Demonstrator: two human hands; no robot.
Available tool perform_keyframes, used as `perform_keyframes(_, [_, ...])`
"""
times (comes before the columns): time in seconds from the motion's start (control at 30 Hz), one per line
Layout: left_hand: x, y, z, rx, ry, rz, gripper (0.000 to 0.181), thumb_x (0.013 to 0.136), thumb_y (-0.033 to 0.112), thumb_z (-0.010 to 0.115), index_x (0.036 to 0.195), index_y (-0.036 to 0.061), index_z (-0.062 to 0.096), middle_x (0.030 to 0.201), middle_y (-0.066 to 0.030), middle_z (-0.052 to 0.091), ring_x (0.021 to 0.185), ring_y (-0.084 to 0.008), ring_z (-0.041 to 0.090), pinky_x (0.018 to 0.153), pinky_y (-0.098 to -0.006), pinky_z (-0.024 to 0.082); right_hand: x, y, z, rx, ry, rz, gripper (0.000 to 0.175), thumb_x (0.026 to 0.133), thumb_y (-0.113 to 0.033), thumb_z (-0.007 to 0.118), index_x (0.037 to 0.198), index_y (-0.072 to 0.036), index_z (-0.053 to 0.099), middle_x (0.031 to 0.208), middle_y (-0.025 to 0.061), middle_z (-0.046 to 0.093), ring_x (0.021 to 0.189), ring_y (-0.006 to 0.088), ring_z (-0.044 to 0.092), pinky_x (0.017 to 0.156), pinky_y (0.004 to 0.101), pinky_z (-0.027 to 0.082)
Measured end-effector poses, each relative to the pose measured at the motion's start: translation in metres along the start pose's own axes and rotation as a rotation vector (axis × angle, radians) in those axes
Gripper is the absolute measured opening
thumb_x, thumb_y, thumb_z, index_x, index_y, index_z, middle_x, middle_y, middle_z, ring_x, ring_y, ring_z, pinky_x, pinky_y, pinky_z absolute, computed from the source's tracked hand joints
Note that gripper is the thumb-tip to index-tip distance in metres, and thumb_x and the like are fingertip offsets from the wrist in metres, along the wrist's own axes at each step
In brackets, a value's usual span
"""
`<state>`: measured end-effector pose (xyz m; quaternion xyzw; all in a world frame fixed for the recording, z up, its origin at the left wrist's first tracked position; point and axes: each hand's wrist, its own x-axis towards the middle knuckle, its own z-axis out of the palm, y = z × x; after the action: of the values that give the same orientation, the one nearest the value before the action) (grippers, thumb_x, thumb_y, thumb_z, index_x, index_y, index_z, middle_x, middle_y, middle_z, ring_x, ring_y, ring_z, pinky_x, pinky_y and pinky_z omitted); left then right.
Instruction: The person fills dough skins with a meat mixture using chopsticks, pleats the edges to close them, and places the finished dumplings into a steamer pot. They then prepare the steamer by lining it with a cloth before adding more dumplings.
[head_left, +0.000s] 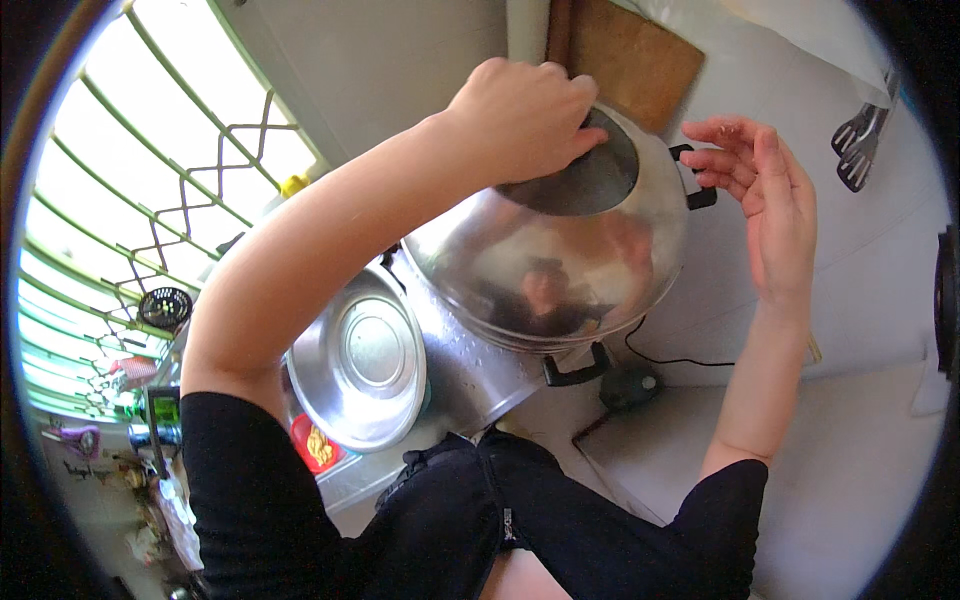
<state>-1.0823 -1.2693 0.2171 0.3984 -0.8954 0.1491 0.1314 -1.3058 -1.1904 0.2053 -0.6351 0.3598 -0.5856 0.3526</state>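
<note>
A large domed metal lid (555, 259) covers a pot, whose rim (525, 346) shows just below it. A dark round panel (604, 184) is set in the lid's top. My left hand (525, 120) is curled over that panel with its fingers bent down; the grip on the lid's top is hidden beneath it. Raised at the pot's right, my right hand (757, 169) holds nothing, its fingers loosely bent and apart. Those fingertips are close to a black side handle (702, 196); contact cannot be made out. Another black handle (577, 373) juts out from the near side.
Left of the pot lies a shiny metal basin (379, 341), with a red container (319, 448) of yellow pieces by it. A black cord (679, 363) runs near the pot. Slotted utensils (859, 154) hang right; a wooden board (637, 60) stands behind. A barred window (157, 165) is left.
</note>
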Motion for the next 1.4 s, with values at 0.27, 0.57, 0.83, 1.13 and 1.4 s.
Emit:
perform_keyframes(0.27, [-0.036, -0.056, 0.005, -0.032, 0.136, -0.395, 0.061, 0.09, 0.06, 0.035, 0.098, 0.0071, 0.065, 0.095, -0.0145, 0.067, 0.095, -0.0318, 0.064, 0.079, -0.0445, 0.051, 0.01, 0.079, -0.045, -1.452, 0.348, -0.218, 0.037, 0.098, -0.037, 0.042, 0.115, -0.008, 0.058, 0.092, 0.0071, 0.065, 0.085, 0.0133, 0.062, 0.074, 0.0287, 0.049])
perform_keyframes(0.57, [-0.169, -0.084, 0.053, -1.197, -0.048, -0.987, 0.045, 0.08, 0.006, 0.06, 0.122, -0.0033, 0.05, 0.082, -0.0145, 0.06, 0.064, -0.0213, 0.063, 0.047, -0.0288, 0.055, 0.018, 0.168, -0.094, -0.699, 0.233, 0.167, 0.039, 0.095, -0.038, 0.049, 0.126, -0.014, 0.054, 0.109, 0.0056, 0.062, 0.087, 0.0144, 0.06, 0.07, 0.027, 0.05])
perform_keyframes(0.83, [-0.248, -0.116, -0.055, -1.31, 0.086, -0.991, 0.039, 0.084, 0.009, 0.054, 0.119, -0.0047, 0.048, 0.089, -0.011, 0.059, 0.068, -0.0168, 0.061, 0.055, -0.0271, 0.051, 0.045, 0.069, -0.03, -0.615, 0.241, -0.014, 0.042, 0.094, -0.04, 0.053, 0.126, -0.014, 0.054, 0.111, 0.0035, 0.062, 0.097, 0.012, 0.057, 0.076, 0.0243, 0.047])
perform_keyframes(1.13, [-0.507, -0.11, -0.092, -0.925, 0.4, -1.221, 0.045, 0.079, 0.011, 0.057, 0.123, 0.0051, 0.054, 0.08, 0.0002, 0.057, 0.064, -0.0065, 0.052, 0.058, -0.0197, 0.043, -0.037, 0.016, 0.222, -0.375, -0.187, -0.005, 0.052, 0.089, -0.035, 0.063, 0.132, -0.013, 0.045, 0.066, -0.0051, 0.057, 0.052, -0.0012, 0.042, 0.043, 0.0157, 0.027])
perform_keyframes(1.4, [-0.747, -0.059, -0.113, -1.024, 0.332, -1.594, 0.047, 0.077, 0.006, 0.053, 0.124, 0.0028, 0.05, 0.086, -0.0023, 0.058, 0.063, -0.007, 0.052, 0.054, -0.02, 0.044, -0.179, -0.004, 0.403, -0.25, -0.431, 0.107, 0.041, 0.091, -0.021, 0.061, 0.128, -0.01, 0.048, 0.066, -0.0051, 0.055, 0.051, -0.0009, 0.041, 0.042, 0.015, 0.028])
